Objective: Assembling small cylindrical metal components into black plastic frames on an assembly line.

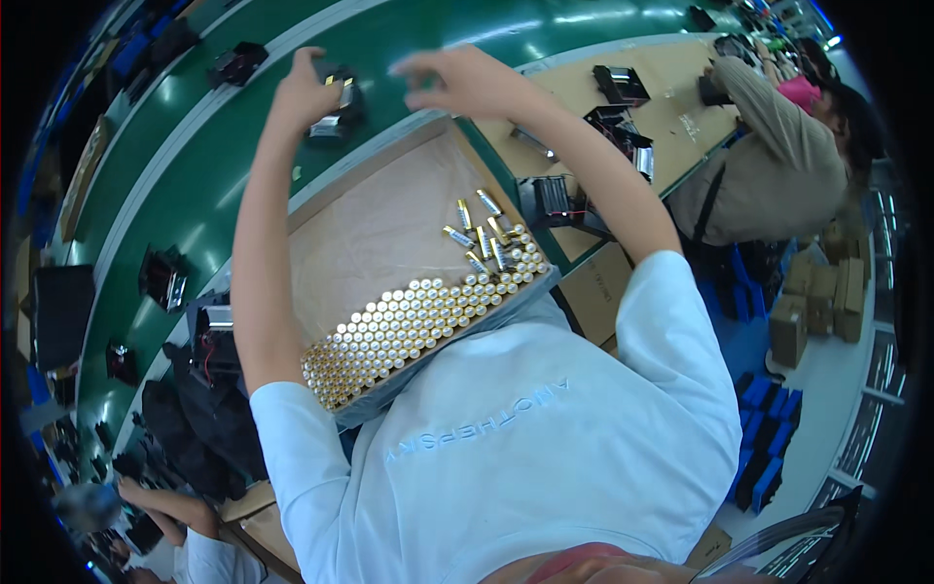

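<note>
My left hand (304, 90) is over the green conveyor belt, thumb and fingers apart, beside a small black plastic housing (350, 109). Silvery and gold battery-like cells show in that housing; whether my thumb touches it I cannot tell. To its right my right hand (462, 80) is raised with its fingers spread, the tips smeared by motion, and no held thing shows. Between my forearms and against my body lies a shallow cardboard box (375, 219). Rows of upright batteries (413, 316) fill its near side, and several loose batteries (482, 238) lie tipped over at its right.
More black housings ride on the green belt (219, 156), one at upper left (238, 64) and one at left (163, 277). On the brown table (681, 107) to the right are several black units (623, 86). A co-worker (778, 161) sits there; another person (199, 535) is at lower left.
</note>
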`<action>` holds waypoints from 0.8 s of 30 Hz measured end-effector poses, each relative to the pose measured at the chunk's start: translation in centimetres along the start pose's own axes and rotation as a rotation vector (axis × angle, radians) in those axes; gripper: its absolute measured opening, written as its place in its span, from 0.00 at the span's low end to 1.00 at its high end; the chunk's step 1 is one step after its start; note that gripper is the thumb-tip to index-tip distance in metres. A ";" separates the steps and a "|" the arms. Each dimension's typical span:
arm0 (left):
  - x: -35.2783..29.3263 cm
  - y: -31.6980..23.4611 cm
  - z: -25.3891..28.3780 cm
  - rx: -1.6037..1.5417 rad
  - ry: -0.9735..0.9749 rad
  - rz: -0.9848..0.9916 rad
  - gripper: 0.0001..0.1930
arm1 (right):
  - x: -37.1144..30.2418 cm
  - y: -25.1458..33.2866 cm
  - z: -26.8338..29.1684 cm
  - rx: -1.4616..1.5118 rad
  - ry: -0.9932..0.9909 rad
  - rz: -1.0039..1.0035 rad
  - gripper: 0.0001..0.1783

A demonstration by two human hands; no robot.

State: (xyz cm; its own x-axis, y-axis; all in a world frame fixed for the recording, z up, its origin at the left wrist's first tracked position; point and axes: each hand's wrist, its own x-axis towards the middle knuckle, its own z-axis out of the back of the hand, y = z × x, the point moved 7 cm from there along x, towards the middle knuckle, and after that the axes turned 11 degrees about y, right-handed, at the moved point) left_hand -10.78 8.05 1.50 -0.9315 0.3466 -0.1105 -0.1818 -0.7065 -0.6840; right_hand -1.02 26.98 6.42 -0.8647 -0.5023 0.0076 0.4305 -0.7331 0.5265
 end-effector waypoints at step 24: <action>-6.5 -23.1 -18.2 0.037 0.547 -1.222 0.18 | -22.3 -8.3 -1.0 0.975 -0.295 -0.054 0.50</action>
State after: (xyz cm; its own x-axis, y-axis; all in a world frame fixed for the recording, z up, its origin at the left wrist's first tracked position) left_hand 5.20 33.38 4.87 0.0770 0.9583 0.2753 -0.8181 0.2185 -0.5319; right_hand 14.97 43.86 1.06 -0.9627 -0.2503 0.1031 0.1046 0.0073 0.9945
